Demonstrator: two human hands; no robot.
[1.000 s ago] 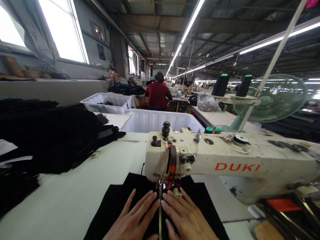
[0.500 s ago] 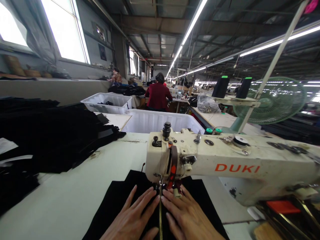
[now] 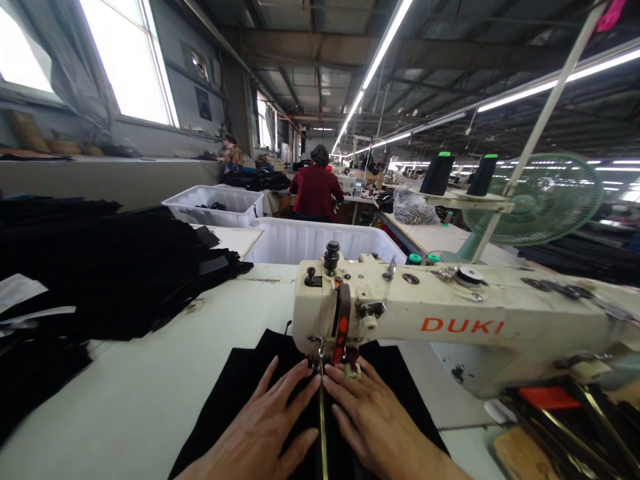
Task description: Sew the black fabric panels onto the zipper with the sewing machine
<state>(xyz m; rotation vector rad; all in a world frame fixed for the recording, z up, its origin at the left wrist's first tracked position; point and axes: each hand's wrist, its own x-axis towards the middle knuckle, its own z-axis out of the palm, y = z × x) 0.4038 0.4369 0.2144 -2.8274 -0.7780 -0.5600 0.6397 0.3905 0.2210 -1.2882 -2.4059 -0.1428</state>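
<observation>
A black fabric piece (image 3: pixel 220 393) lies flat under the needle area of a white sewing machine (image 3: pixel 400 300) marked DUKI. Down its middle runs a narrow gold strip (image 3: pixel 323 427), which looks like a zipper or trim and leads up to the presser foot. To the left of the strip, my left hand (image 3: pixel 270 427) rests flat on the fabric with its fingers spread. My right hand (image 3: pixel 370 417) lies just right of the strip, fingers stretched out toward the needle. Both sets of fingertips are close beside the foot. The needle point itself is hidden.
A heap of black fabric (image 3: pixel 100 267) covers the table's left side. White plastic bins (image 3: pixel 325 241) stand behind the machine. Thread cones (image 3: pixel 437 175) on a stand and a green fan (image 3: pixel 540 200) are at the right. A person in a red top (image 3: pixel 316 192) sits farther ahead.
The black fabric has shifted slightly away from me, toward the machine, with my hands flat on it. The view has moved a little, so the machine appears slightly higher and farther left.
</observation>
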